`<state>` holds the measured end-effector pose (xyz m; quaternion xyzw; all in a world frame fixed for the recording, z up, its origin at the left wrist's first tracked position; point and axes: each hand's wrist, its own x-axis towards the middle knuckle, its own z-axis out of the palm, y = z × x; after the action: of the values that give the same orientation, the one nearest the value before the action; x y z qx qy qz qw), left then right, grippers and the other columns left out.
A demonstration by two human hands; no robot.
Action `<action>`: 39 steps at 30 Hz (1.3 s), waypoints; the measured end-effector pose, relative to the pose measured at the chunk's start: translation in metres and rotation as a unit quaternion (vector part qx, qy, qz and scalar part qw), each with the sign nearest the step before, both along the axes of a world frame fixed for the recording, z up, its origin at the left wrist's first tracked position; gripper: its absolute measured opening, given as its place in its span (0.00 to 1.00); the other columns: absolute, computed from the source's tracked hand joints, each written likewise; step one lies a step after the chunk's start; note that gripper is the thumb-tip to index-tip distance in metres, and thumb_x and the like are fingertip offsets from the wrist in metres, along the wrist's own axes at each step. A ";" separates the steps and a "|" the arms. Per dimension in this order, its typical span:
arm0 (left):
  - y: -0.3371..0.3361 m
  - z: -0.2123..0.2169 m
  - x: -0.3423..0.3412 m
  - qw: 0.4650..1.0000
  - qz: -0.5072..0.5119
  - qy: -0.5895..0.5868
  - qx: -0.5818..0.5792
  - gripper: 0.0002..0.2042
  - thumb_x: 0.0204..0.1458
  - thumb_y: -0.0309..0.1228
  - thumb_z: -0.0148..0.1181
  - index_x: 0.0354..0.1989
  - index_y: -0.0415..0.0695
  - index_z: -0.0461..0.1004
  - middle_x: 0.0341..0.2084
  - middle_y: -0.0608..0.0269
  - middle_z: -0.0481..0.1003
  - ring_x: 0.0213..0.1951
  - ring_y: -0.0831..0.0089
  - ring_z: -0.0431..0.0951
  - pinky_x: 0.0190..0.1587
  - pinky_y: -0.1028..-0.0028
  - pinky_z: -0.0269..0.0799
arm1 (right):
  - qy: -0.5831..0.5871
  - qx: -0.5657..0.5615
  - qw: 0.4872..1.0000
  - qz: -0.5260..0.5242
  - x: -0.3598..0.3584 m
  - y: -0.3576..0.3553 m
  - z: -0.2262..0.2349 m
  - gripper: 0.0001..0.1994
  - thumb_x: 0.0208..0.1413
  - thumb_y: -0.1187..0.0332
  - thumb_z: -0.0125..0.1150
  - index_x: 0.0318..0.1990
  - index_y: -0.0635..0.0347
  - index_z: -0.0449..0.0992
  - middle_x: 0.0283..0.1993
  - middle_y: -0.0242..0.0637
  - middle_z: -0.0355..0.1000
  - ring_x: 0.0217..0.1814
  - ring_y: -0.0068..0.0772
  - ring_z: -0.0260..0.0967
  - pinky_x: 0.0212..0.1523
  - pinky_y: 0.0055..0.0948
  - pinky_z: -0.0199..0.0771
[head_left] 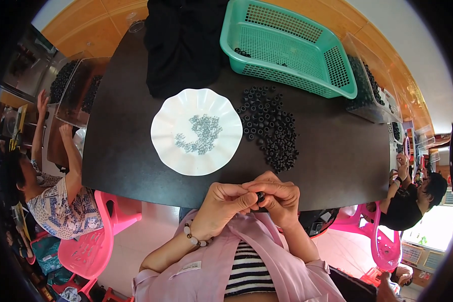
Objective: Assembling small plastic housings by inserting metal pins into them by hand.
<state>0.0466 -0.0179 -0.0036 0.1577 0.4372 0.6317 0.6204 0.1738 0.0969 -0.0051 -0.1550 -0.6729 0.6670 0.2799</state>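
At the table's near edge my left hand [225, 204] and my right hand [278, 197] meet, fingertips pinched together around a small black round part [260, 196]. Both hands are closed on it, and the fingers cover much of it. Just beyond them lies a pile of small black hollow round parts [267, 118], larger ones at the far end and smaller ones nearer me. Left of the pile, a white plate with a wavy rim [168, 156] carries a scatter of tiny clear, springlike pieces [201, 133]; their exact kind is too small to make out.
A green plastic basket [282, 75] with a few black parts stands at the back, beside a black cloth [186, 45]. Clear bins [375, 95] hold more black parts. One person [60, 191] sits at the left, another [410, 196] at the right, near pink chairs [88, 246].
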 end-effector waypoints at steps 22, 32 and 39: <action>0.013 -0.004 0.006 0.996 0.042 -0.060 -0.051 0.09 0.54 0.34 0.62 0.31 0.41 0.79 0.23 0.66 0.76 0.23 0.82 0.71 0.28 0.82 0.67 | -0.004 -0.052 0.999 0.014 0.004 0.012 -0.007 0.15 0.56 0.63 0.61 0.44 0.66 0.78 0.43 0.40 0.77 0.41 0.26 0.70 0.45 0.27 0.70; 0.032 0.006 0.011 0.980 0.044 -0.184 -0.058 0.14 0.58 0.39 0.55 0.41 0.39 0.75 0.23 0.73 0.73 0.23 0.86 0.68 0.29 0.84 0.65 | 0.045 -0.151 0.987 0.009 0.008 0.020 -0.011 0.20 0.52 0.74 0.64 0.54 0.65 0.72 0.43 0.34 0.72 0.42 0.19 0.62 0.47 0.21 0.65; 0.036 0.005 0.013 0.972 0.046 -0.220 -0.067 0.15 0.58 0.38 0.55 0.43 0.38 0.75 0.21 0.74 0.66 0.24 0.83 0.64 0.28 0.82 0.61 | -0.032 0.024 0.999 -0.032 0.010 0.031 -0.002 0.12 0.50 0.75 0.65 0.43 0.61 0.77 0.31 0.30 0.70 0.35 0.21 0.66 0.39 0.22 0.68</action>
<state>0.0601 0.0177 0.0017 -0.0472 0.3378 0.6484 0.6806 0.1834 0.1281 -0.0071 -0.1906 -0.6923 0.6359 0.2829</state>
